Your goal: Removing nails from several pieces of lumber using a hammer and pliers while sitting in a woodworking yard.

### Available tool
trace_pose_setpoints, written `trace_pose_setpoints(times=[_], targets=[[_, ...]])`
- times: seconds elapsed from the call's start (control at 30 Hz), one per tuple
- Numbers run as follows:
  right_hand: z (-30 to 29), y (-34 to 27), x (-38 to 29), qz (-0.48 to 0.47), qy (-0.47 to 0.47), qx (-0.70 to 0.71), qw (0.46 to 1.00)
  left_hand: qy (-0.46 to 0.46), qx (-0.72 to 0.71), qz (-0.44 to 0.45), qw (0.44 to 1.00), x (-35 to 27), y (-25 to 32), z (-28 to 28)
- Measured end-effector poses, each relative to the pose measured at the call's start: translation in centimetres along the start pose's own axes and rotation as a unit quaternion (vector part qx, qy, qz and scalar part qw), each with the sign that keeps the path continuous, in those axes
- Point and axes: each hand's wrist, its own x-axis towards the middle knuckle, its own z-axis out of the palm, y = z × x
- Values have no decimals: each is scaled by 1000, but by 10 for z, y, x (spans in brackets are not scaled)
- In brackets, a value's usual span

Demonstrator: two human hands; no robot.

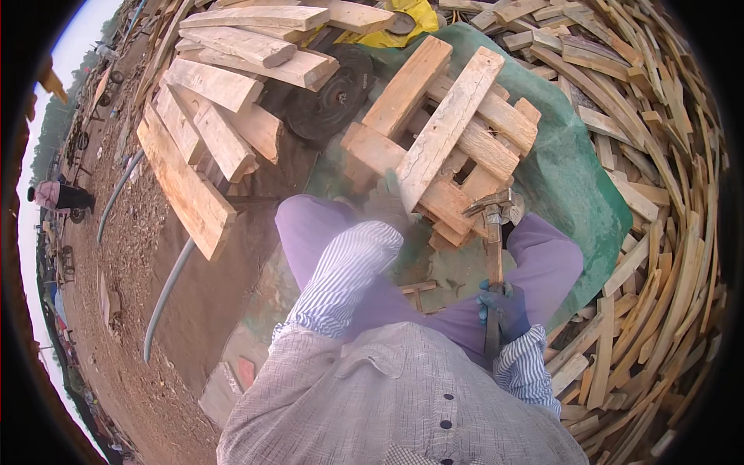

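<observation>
My right hand [504, 309], in a blue-grey work glove, grips the handle of a claw hammer [494, 232], its head up beside the stacked boards. My left hand [388, 200], gloved and blurred, is at the lower end of a pale wooden board [450, 128]; whether its fingers close on the board cannot be told. That board lies slantwise on top of a crisscross stack of short wooden boards [494, 145], in front of my crossed legs. The stack rests on a green sheet [587, 192].
Sawn boards [232, 99] are piled at the upper left, near a black wheel [334, 96]. A grey hose [165, 302] curves over the ground at left. Wood offcuts [657, 244] heap along the right. A yellow bag [407, 23] lies at the top. A person [61, 195] stands far left.
</observation>
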Motion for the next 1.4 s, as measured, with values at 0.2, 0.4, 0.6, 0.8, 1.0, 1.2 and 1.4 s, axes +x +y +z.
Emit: trace_pose_setpoints(times=[0.2,0.4,0.6,0.8,1.0,1.2,1.4], targets=[[27,-37,-17,-208,-13,-18,978,33,-57,-9,998,5,-9,21],[40,-42,65,-418,67,-97,901,113,-134,19,984,27,-26,46],[69,-48,155,-226,91,-323,915,155,-116,51,980,31,-33,55],[65,-44,112,-403,26,-172,898,139,-117,39,983,35,-33,53],[71,-46,152,-208,119,-403,883,150,-115,31,982,35,-33,37],[64,-42,136,-320,59,-187,927,155,-113,56,980,58,-39,31],[76,-46,151,-314,97,-343,880,174,-98,82,977,64,-43,30]])
